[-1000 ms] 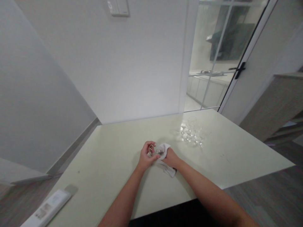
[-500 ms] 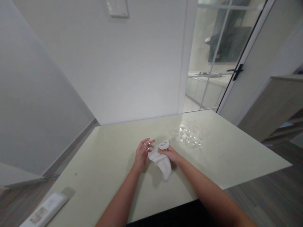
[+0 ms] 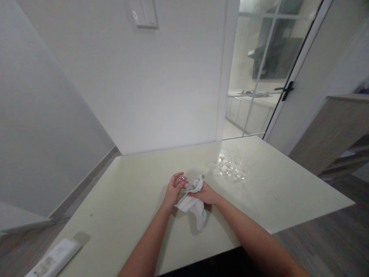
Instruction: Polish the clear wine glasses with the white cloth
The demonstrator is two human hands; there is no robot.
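My left hand (image 3: 173, 190) is closed around a small clear glass (image 3: 181, 179), which lies tilted between the fingers and thumb. A white cloth (image 3: 191, 204) hangs from my right hand (image 3: 205, 193), its fingers wrapped in the fabric. The cloth's upper fold meets the glass's right end, and that end is partly hidden. Both hands are just above the pale table. To their right, several clear stemmed glasses (image 3: 229, 169) stand in a cluster; their outlines blend together.
The pale table (image 3: 129, 184) meets a white wall at the back. A white box-like object (image 3: 54, 257) lies at the near left corner. Beyond the table's far right is a glass-paned door with a black handle (image 3: 287, 91). A wooden cabinet (image 3: 337, 127) stands at the right.
The cloth has shifted slightly left and down, and its upper fold is opened around the glass's end. My left fingers have changed position on the glass. The view has tilted slightly.
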